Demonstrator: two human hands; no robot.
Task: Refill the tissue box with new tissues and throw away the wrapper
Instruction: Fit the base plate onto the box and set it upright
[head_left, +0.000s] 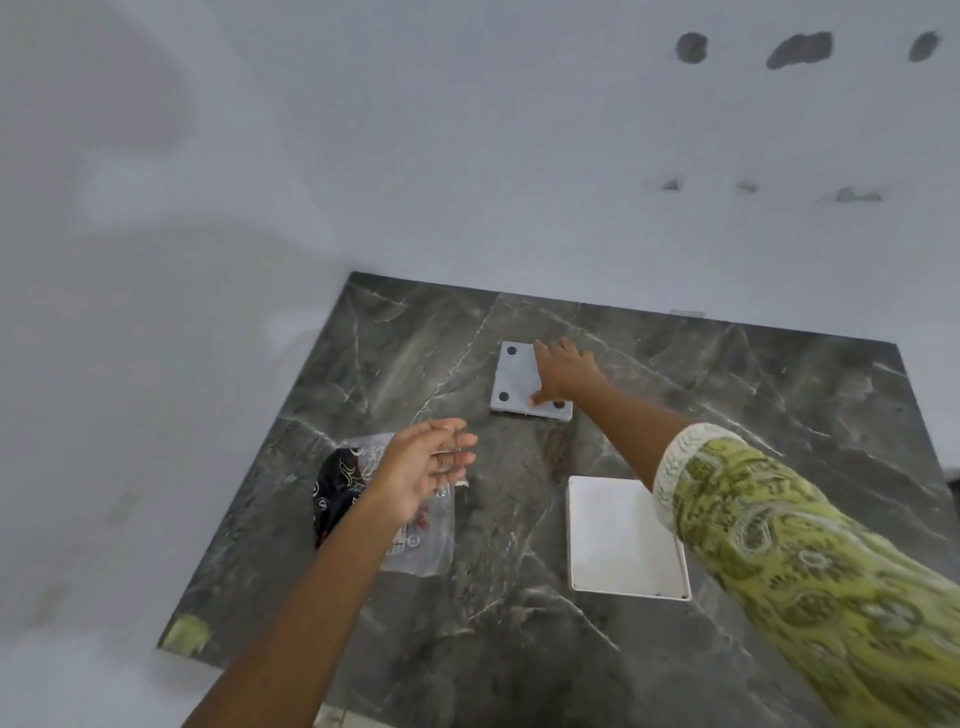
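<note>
On the dark marble table (519, 597), against a pale wall: three items, two hands.

Item one: tissue box (522, 382), white, flipped so that its underside with four dark feet faces up, at the far middle. My right hand (563, 371) lies on it, fingers spread flat across the top, thumb at the near edge; pressing, not gripping.

Item two: box panel (626, 538), white, shallow-rimmed, lying loose to the near right, well apart from the box.

Item three: wrapper (363, 501), clear plastic with black print, near left. Whether tissues are inside I cannot tell. My left hand (431, 470) hovers over it, fingers wide and loose, holding nothing.

Hazards, as I judge them: the smooth box may skate on polished stone if I push instead of lifting; my loose green sleeve (779, 545) passes right over the panel and could drag it; the light wrapper could slide off the left edge.
</note>
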